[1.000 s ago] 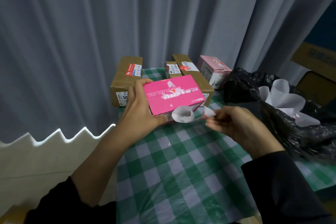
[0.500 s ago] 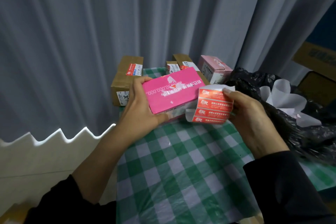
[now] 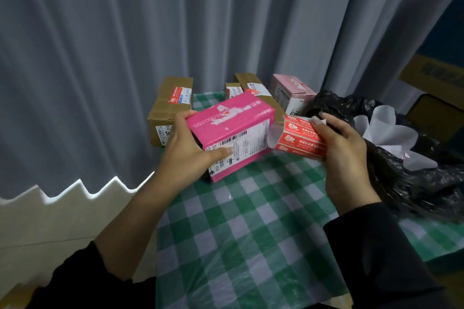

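Left hand (image 3: pixel 187 150) grips pink box (image 3: pixel 232 133), held tilted above checked worktop (image 3: pixel 241 228), thumb across barcode label. Right hand (image 3: pixel 344 155) clamps red label strip (image 3: pixel 297 139) just right of box, strip's white end touching box edge. Cartons (image 3: pixel 168 108) far behind; black bag (image 3: pixel 414 170) right.

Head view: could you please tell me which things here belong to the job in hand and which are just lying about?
In hand: pink box, gripped by the left hand; red label strip, pinched by the right hand.
Lying about: brown cartons, pale pink box, black bag with white paper, checked tablecloth.
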